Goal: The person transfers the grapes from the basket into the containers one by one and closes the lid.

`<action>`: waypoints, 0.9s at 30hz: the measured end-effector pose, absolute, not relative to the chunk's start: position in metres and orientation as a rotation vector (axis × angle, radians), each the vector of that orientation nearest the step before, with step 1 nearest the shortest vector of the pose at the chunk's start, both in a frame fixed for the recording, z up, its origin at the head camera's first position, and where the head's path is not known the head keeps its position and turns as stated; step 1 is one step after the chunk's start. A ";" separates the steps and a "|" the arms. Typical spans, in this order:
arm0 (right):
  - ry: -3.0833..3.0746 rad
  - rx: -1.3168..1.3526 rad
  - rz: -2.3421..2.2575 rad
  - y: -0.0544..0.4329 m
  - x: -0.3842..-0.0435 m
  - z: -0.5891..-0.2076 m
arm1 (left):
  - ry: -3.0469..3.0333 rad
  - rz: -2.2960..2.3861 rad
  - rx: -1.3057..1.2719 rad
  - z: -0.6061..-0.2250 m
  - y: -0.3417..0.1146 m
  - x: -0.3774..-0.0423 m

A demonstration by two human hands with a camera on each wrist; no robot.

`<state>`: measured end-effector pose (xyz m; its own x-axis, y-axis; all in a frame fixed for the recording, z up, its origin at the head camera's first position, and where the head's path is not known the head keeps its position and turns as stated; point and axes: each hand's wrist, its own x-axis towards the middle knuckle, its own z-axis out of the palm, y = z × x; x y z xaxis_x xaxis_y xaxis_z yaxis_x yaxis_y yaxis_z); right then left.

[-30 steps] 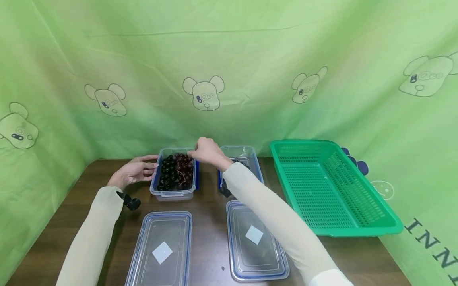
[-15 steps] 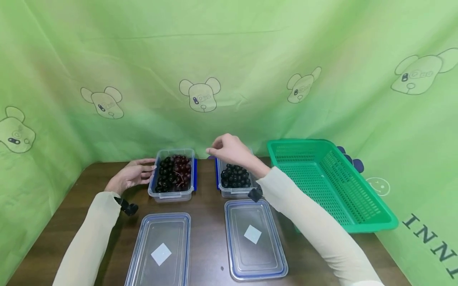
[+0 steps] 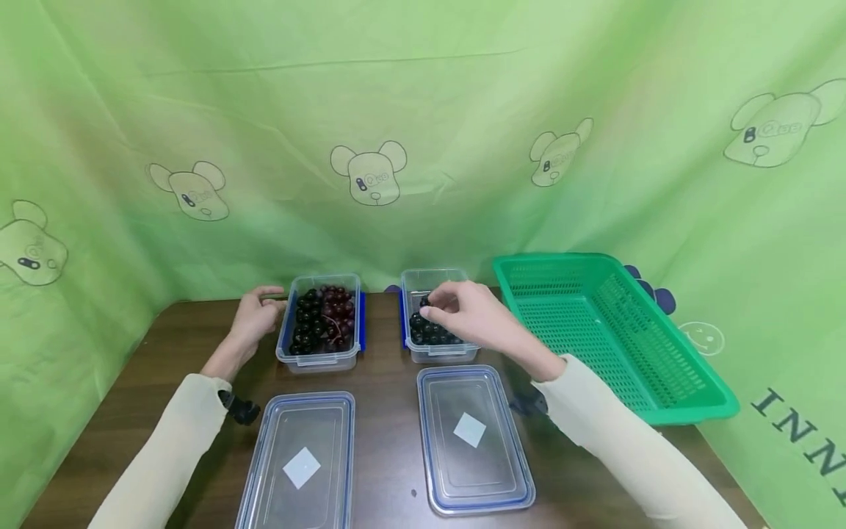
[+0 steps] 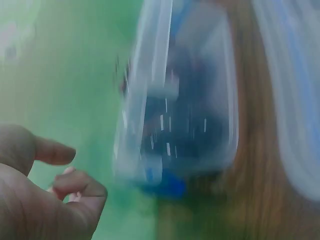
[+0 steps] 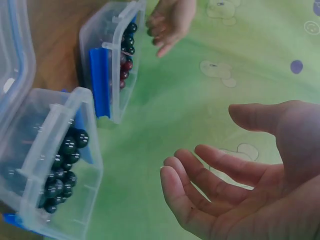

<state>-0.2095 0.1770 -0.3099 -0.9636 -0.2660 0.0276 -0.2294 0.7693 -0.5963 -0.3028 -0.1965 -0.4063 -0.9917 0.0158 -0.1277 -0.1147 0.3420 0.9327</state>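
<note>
My left hand (image 3: 254, 316) is beside the left plastic box (image 3: 319, 361), its fingers loosely bent near the box's left wall. That box holds black grapes (image 3: 305, 323) and dark red grapes (image 3: 341, 305), with a bare stem on top. My right hand (image 3: 474, 314) hovers over the right plastic box (image 3: 444, 353), where black grapes (image 3: 428, 332) fill the near part. In the right wrist view the thumb stands well apart from the slightly bent fingers (image 5: 220, 185), with nothing between them. Motion blurs the left wrist view, though that hand's bent fingers (image 4: 82, 187) show nothing held.
Two clear lids with blue seals and white square labels, the left lid (image 3: 297, 433) and the right lid (image 3: 479, 470), lie nearer on the wooden table (image 3: 386, 411). A green basket (image 3: 598, 360) stands at right. Behind hangs a green printed curtain (image 3: 449, 220).
My right hand has moved from the left box's right edge across to the right box and lowered over it. My left hand has drawn slightly away from the left box, turning at the wrist.
</note>
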 end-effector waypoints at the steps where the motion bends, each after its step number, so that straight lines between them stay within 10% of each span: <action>1: 2.900 -0.402 -0.969 0.180 -0.205 -0.312 | 2.519 1.710 -0.080 -0.404 -0.191 -0.296; 27: 3.110 -0.318 -0.743 0.222 -0.116 -0.417 | 1.741 1.643 0.236 -0.436 -0.073 -0.164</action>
<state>-0.1165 0.2220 -0.4165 -0.9779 -0.1747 0.1149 -0.2078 0.8737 -0.4399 -0.1641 -0.0727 -0.4356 -0.7245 0.5819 -0.3695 -0.3350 0.1713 0.9265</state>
